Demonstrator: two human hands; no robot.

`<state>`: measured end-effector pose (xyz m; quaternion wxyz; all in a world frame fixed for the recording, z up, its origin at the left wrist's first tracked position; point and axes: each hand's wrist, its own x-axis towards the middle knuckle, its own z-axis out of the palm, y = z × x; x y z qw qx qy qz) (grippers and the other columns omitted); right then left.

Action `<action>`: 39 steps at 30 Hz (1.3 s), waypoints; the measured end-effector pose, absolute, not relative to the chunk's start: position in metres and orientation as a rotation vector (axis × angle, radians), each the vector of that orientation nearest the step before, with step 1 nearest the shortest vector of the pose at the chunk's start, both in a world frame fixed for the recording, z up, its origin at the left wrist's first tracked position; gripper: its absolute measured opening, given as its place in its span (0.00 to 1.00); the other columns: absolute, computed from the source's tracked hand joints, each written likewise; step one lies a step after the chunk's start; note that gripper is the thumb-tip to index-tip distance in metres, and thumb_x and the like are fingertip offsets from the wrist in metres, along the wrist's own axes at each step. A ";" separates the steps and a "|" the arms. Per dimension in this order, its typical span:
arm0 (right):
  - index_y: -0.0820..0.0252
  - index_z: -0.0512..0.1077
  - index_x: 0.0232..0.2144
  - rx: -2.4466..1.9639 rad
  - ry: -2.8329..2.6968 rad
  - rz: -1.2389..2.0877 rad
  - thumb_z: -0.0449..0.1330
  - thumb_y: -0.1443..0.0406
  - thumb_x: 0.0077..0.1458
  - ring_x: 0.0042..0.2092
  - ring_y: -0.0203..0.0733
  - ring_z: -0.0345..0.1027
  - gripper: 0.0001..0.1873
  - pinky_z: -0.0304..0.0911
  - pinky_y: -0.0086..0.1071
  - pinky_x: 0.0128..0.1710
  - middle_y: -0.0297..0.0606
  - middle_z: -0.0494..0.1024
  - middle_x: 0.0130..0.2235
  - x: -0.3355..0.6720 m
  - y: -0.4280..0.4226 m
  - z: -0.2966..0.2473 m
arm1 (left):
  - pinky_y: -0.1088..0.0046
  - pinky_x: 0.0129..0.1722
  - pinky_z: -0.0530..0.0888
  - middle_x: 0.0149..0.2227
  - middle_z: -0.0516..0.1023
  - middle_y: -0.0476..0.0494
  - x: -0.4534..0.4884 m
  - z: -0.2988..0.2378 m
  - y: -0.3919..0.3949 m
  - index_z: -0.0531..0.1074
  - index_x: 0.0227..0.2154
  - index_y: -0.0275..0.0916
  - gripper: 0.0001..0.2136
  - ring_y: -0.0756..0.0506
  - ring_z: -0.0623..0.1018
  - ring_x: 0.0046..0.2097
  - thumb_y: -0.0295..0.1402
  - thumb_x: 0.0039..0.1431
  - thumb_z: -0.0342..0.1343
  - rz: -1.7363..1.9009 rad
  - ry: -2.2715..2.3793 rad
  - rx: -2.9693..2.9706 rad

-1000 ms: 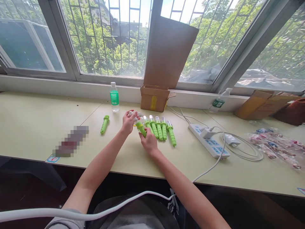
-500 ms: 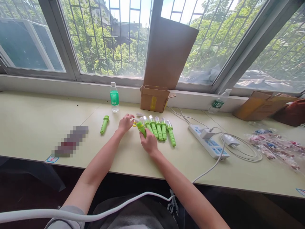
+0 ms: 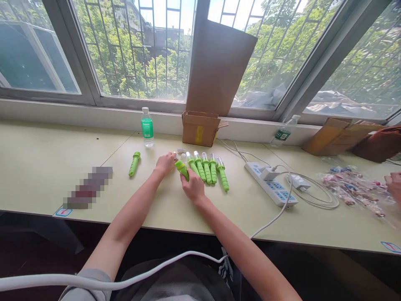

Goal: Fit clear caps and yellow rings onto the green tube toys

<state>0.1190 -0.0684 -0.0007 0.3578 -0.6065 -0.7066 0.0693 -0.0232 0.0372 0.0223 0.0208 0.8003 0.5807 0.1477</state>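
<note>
My right hand (image 3: 192, 187) grips a green ribbed handle (image 3: 182, 169) just above the pale table (image 3: 46, 159), its open end pointing up and left. My left hand (image 3: 165, 162) lies beside it, fingers curled around a small part I cannot make out. Just to the right, a row of several green handles with clear caps (image 3: 208, 168) lies side by side. One more green handle (image 3: 134, 163) lies alone further left.
A green-labelled water bottle (image 3: 147, 132) and a small open cardboard box (image 3: 199, 128) stand at the back by the window. A white power strip (image 3: 271, 184) with cables lies right, then plastic bags of small parts (image 3: 354, 187). Another person's hand (image 3: 394, 184) shows at the right edge.
My left hand has come down from the handle's top to the table beside it. The clear cap that it held a second ago is gone from the handle.
</note>
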 end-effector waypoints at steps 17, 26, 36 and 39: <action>0.57 0.66 0.36 -1.575 -1.837 0.181 0.49 0.59 0.61 0.34 0.44 0.65 0.10 0.51 0.31 0.27 0.39 0.74 0.34 0.120 -0.067 -0.004 | 0.65 0.41 0.67 0.40 0.75 0.36 -0.016 0.018 0.040 0.68 0.46 0.43 0.12 0.37 0.77 0.42 0.40 0.63 0.47 0.633 1.833 2.343; 0.58 0.67 0.36 -1.552 -1.846 0.173 0.49 0.60 0.61 0.33 0.43 0.65 0.10 0.50 0.32 0.28 0.40 0.74 0.35 0.120 -0.068 -0.002 | 0.65 0.42 0.68 0.46 0.72 0.37 -0.019 0.024 0.034 0.60 0.58 0.49 0.25 0.38 0.77 0.43 0.34 0.57 0.53 0.547 1.739 2.390; 0.57 0.67 0.35 -1.536 -1.842 0.144 0.50 0.60 0.61 0.31 0.42 0.64 0.09 0.50 0.31 0.27 0.38 0.74 0.32 0.121 -0.066 -0.004 | 0.68 0.40 0.70 0.44 0.76 0.40 -0.024 0.025 0.036 0.68 0.49 0.44 0.15 0.40 0.76 0.44 0.35 0.59 0.48 0.457 1.831 2.370; 0.57 0.67 0.34 -1.531 -1.838 0.135 0.50 0.61 0.60 0.31 0.42 0.64 0.08 0.51 0.31 0.27 0.38 0.74 0.32 0.121 -0.067 -0.005 | 0.67 0.39 0.70 0.42 0.77 0.39 -0.024 0.024 0.037 0.69 0.48 0.42 0.14 0.40 0.76 0.44 0.35 0.59 0.48 0.463 1.841 2.358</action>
